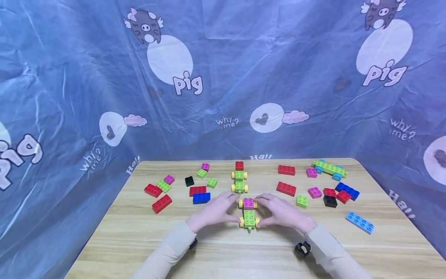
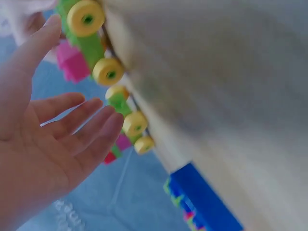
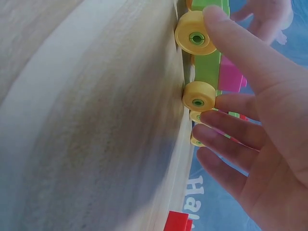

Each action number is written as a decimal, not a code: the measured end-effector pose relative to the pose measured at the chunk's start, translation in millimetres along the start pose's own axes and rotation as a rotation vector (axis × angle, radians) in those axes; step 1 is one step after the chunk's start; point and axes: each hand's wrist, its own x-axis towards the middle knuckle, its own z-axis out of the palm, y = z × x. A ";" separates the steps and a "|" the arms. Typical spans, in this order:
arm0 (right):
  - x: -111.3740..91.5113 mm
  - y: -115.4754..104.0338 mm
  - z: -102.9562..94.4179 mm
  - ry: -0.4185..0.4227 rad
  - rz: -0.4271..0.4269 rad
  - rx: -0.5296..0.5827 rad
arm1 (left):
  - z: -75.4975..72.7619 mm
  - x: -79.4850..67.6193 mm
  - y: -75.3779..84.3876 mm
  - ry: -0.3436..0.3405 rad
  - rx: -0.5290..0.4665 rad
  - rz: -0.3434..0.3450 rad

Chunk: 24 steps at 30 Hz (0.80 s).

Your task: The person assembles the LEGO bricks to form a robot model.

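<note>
A green toy car base (image 1: 249, 219) with yellow wheels stands on the table, a pink brick (image 1: 248, 203) on its far end. My left hand (image 1: 216, 209) lies along its left side, thumb by the near wheel and fingers loosely extended toward the far wheel. On the opposite side is my right hand (image 1: 282, 211); in the right wrist view its thumb (image 3: 216, 14) overlaps one yellow wheel (image 3: 195, 36) and its index finger reaches the other. Just beyond stands a second green car base (image 1: 239, 186) with yellow wheels, and a red brick (image 1: 239, 166) at its far end.
Left of the cars lie loose bricks, among them a blue brick (image 1: 201, 198) and a black one (image 1: 189, 181). To the right are red bricks (image 1: 286, 188), a light blue brick (image 1: 360, 222) and a green car base (image 1: 329, 168) with blue wheels. A patterned blue cloth (image 1: 223, 97) hangs behind.
</note>
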 end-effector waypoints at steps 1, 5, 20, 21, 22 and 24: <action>-0.1 0.4 0.2 0.001 -0.002 -0.004 | -4.3 -0.8 -1.7 0.005 -0.010 -0.012; 0.0 1.1 0.4 0.003 -0.011 -0.010 | -23.3 -5.6 -15.9 0.047 -0.061 -0.062; 0.5 1.0 -0.6 -0.007 -0.004 -0.006 | -79.9 -49.6 -101.4 0.247 -0.101 -0.353; 0.5 0.8 -0.7 -0.009 -0.003 -0.005 | -81.4 -53.0 -107.3 0.250 -0.101 -0.376; 0.5 0.7 -0.6 -0.011 -0.001 -0.005 | -82.3 -56.5 -113.3 0.251 -0.104 -0.396; 0.3 0.5 -0.3 -0.014 0.000 -0.006 | -82.6 -62.7 -125.2 0.255 -0.105 -0.424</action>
